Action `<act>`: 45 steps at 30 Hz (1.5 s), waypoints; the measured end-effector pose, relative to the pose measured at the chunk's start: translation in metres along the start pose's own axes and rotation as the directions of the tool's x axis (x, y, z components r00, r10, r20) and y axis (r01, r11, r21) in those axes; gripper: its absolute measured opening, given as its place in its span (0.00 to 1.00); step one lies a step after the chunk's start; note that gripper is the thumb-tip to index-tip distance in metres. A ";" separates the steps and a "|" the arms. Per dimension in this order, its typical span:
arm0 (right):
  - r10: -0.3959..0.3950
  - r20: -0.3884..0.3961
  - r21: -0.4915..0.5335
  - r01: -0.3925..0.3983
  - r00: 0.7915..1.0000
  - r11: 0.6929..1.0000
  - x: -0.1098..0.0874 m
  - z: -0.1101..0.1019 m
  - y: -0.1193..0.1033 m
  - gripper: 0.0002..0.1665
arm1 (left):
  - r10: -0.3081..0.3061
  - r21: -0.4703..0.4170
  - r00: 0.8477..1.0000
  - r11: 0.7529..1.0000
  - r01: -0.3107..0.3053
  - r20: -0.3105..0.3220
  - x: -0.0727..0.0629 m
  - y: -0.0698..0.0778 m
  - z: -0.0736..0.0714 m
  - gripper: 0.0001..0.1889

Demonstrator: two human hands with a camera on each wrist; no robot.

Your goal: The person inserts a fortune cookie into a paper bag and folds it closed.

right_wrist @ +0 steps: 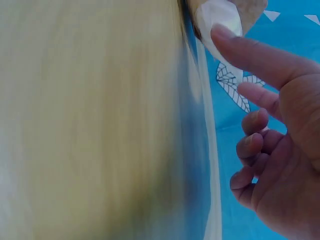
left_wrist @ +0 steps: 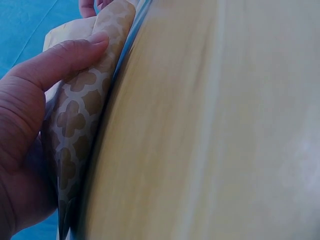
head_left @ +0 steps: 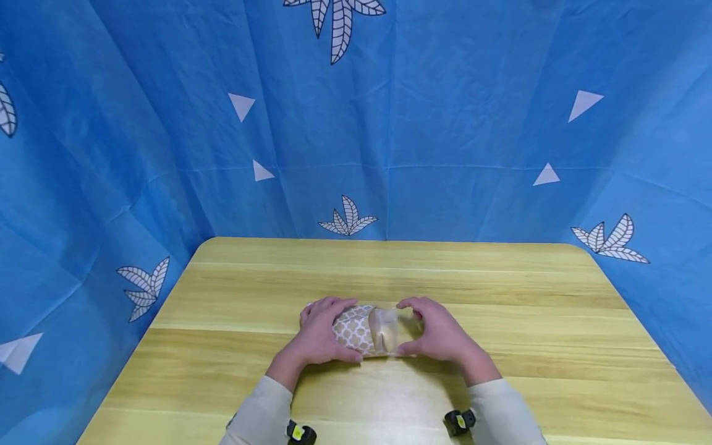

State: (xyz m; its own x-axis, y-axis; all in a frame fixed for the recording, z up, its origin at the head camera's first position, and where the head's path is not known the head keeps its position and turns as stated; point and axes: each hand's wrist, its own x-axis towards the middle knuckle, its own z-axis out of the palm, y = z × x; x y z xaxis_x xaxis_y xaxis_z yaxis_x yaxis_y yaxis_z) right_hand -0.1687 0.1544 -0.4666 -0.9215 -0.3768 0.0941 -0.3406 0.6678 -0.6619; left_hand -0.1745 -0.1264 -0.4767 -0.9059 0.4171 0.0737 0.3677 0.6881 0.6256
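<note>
A packet in tan paper with a white lattice pattern [head_left: 354, 329] lies across the table, its right end a whitish translucent flap [head_left: 385, 330]. My left hand [head_left: 321, 334] grips the patterned part, thumb along the near side and fingers over the far side. In the left wrist view that thumb lies on the patterned paper [left_wrist: 80, 117]. At the flap's right edge is my right hand [head_left: 436, 327], thumb by the near corner and index finger by the far one. The right wrist view shows its thumb overlapping the white flap [right_wrist: 220, 15], other fingers loosely bent.
The pale wood table [head_left: 389, 266] has rounded far corners. A blue cloth [head_left: 445, 123] with white leaves and triangles hangs behind it and along both sides. Small black devices, such as one by the right wrist [head_left: 459, 423], sit at the sleeves.
</note>
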 end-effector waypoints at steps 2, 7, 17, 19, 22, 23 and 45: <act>-0.009 -0.013 0.004 0.009 1.000 1.000 0.001 0.002 -0.001 0.44 | 0.002 0.001 1.000 1.000 -0.002 -0.001 0.000 0.000 0.000 0.55; -0.048 -0.045 0.002 0.049 0.998 0.999 0.005 0.005 -0.006 0.41 | 0.010 0.000 1.000 1.000 -0.010 -0.008 0.000 -0.001 0.001 0.56; -0.094 -0.066 0.012 0.095 0.993 0.995 0.008 0.010 -0.010 0.40 | 0.020 -0.004 1.000 1.000 -0.020 -0.014 0.001 -0.001 0.002 0.56; -0.120 -0.066 0.017 0.121 0.991 0.993 0.007 0.010 -0.009 0.38 | 0.019 -0.009 1.000 1.000 -0.019 -0.015 0.000 -0.001 0.001 0.56; -0.166 -0.049 0.022 0.167 0.985 0.986 0.007 0.008 -0.007 0.35 | 0.019 -0.011 1.000 1.000 -0.019 -0.019 0.000 0.000 0.001 0.56; -0.176 -0.043 0.020 0.177 0.984 0.984 0.007 0.008 -0.007 0.35 | 0.020 -0.011 1.000 1.000 -0.021 -0.021 0.001 0.000 0.001 0.56; -0.263 -0.014 0.058 0.264 0.965 0.963 0.014 0.020 -0.010 0.31 | 0.021 0.006 1.000 1.000 -0.021 -0.022 0.001 0.003 0.003 0.56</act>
State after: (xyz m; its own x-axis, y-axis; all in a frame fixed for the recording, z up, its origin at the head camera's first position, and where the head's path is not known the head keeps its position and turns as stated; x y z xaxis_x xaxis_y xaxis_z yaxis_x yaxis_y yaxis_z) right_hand -0.1742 0.1300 -0.4741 -0.8020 -0.5299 0.2756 -0.5600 0.5064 -0.6557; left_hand -0.1740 -0.1224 -0.4771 -0.9024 0.4182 0.1039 0.3877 0.6826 0.6194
